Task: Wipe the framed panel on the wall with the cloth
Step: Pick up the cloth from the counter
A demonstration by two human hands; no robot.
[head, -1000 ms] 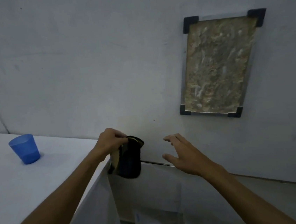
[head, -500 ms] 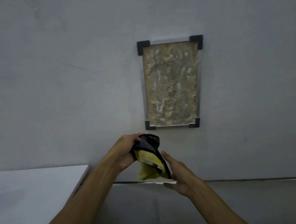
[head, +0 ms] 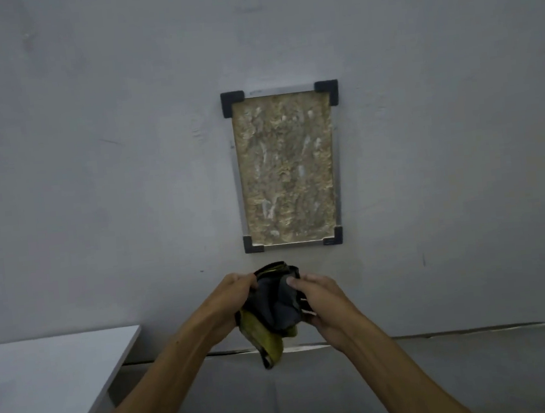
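Note:
The framed panel (head: 286, 167) hangs on the grey wall straight ahead, a tan smeared surface in a thin metal frame with black corner pieces. Just below it I hold a bunched cloth (head: 275, 310), dark grey on one side and yellow-green on the other. My left hand (head: 232, 303) grips the cloth's left side with curled fingers. My right hand (head: 321, 302) grips its right side, thumb pressed on top. A yellow fold dangles below both hands. The cloth is a short way beneath the panel's lower edge and apart from it.
A white table (head: 46, 374) reaches in from the lower left, its corner near my left forearm. Along the base of the wall runs a grey ledge (head: 446, 334). The wall around the panel is bare.
My view has swung right and centred on the panel; the blue cup has left the view. My right hand, open a second ago, now grips the cloth together with my left hand.

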